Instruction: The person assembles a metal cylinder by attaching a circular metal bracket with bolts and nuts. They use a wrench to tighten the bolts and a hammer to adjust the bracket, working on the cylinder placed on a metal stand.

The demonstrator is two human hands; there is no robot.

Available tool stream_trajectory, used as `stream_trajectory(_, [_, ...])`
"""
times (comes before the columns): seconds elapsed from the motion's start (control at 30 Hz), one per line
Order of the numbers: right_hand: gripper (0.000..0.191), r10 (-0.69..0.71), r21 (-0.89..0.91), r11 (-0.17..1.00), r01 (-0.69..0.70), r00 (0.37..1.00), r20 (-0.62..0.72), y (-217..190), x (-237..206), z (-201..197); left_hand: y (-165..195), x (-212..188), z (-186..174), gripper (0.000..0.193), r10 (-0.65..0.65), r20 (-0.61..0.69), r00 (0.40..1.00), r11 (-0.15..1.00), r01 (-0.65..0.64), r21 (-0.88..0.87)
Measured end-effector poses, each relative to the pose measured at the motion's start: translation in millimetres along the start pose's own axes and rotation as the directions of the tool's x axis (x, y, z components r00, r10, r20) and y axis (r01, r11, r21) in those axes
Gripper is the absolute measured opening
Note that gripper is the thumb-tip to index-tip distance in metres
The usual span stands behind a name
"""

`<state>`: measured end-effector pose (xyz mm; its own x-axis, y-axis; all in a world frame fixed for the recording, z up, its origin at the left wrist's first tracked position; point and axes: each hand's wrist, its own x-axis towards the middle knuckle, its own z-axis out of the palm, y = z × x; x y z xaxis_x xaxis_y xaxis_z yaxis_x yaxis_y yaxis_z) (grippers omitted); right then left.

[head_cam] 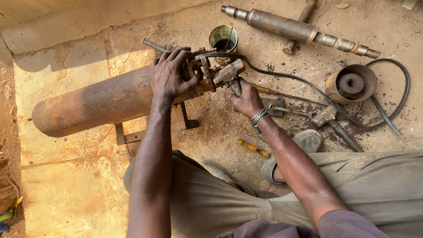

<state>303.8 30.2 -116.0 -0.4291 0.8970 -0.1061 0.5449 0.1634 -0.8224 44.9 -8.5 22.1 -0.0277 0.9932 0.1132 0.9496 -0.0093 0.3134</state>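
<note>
Rusty cylinder (94, 103) lies on its side across the left half of the frame, resting on a small metal stand (183, 120) over the concrete floor (70, 194). At its right end, near the upper middle, sits a grimy valve and fitting assembly (210, 72). The person's left hand (169, 74) is clamped over that end of the cylinder, fingers curled down around the fittings. The right hand (246, 99), with a metal bracelet (259, 117) at the wrist, is closed around a dark tool handle (235, 86) just below the assembly; how tight the grip is I cannot tell. The 2 hands are close but not touching.

A black hose (282, 76) runs from the assembly toward the right of the frame. A tin can (223, 39) stands just above the fittings. A long stepped steel shaft (299, 30) lies across the upper right, and a round pulley-like part (351, 83) sits at the right. A yellow-handled tool (253, 148) lies on the floor near the middle, beside a worn shoe (304, 143).
</note>
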Motion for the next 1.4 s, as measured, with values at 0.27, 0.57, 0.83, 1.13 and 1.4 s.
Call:
stream_trajectory(0.27, [0.013,0.139,0.207,0.972,-0.109,0.981,-0.138,-5,-2,-4,-6,3,2,0.068,0.042,-0.014,0.999,0.998,-0.041,0.055])
stream_trajectory(0.57, [0.025,0.056,0.087,0.995,-0.053,0.998,-0.036,-15,-1,-30,3,6,-6,0.079,0.068,-0.009,0.998,0.995,-0.068,0.068])
stream_trajectory(0.83, [0.017,0.031,-0.062,0.998,-0.028,0.999,0.041,-17,5,-7,9,3,-14,0.076,0.093,-0.040,0.995,0.994,-0.091,0.056])
stream_trajectory(1.13, [0.016,0.210,0.072,0.974,-0.217,0.973,0.091,23,-38,25,56,3,-2,0.060,-0.007,0.002,1.000,0.995,0.007,0.095])
stream_trajectory(1.4, [0.034,0.444,-0.269,0.885,-0.380,0.862,0.244,66,-92,49,75,22,22,0.083,-0.214,0.165,0.963,0.918,0.140,0.371])
